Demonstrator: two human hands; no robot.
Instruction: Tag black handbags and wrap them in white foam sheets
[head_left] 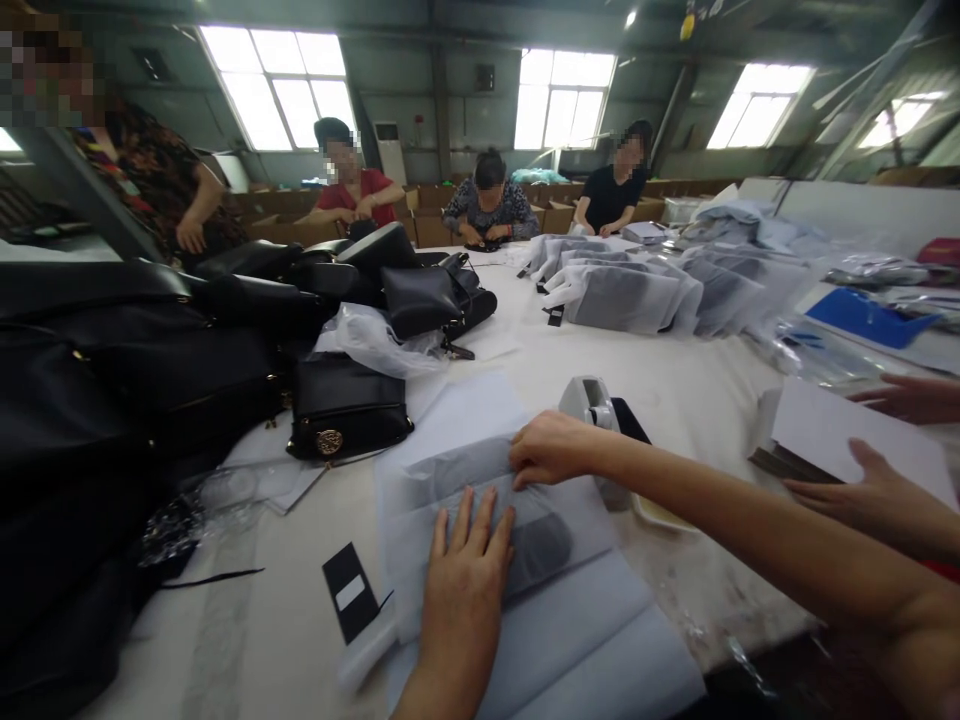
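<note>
A dark bag [544, 545] lies under translucent white tissue paper [592, 650] on the table in front of me. My left hand [466, 570] rests flat on the wrapped bag, fingers spread. At the far side of the wrapping, my right hand [553, 448] is closed, its fingertips pinching the tissue paper; the exact fold is partly hidden. A black tag [350, 592] with a white label sticks out to the left of the wrapping. Just beyond my right hand stands a grey tape dispenser [587, 397], partly covered by my forearm.
Black handbags [135, 370] are heaped at the left, with one black bag [349, 405] nearer the middle. Several tissue-wrapped bags [630, 290] lie at the back right. A co-worker's hands [885, 500] hold a stack of white sheets [855, 435] at right. Other people work across the table.
</note>
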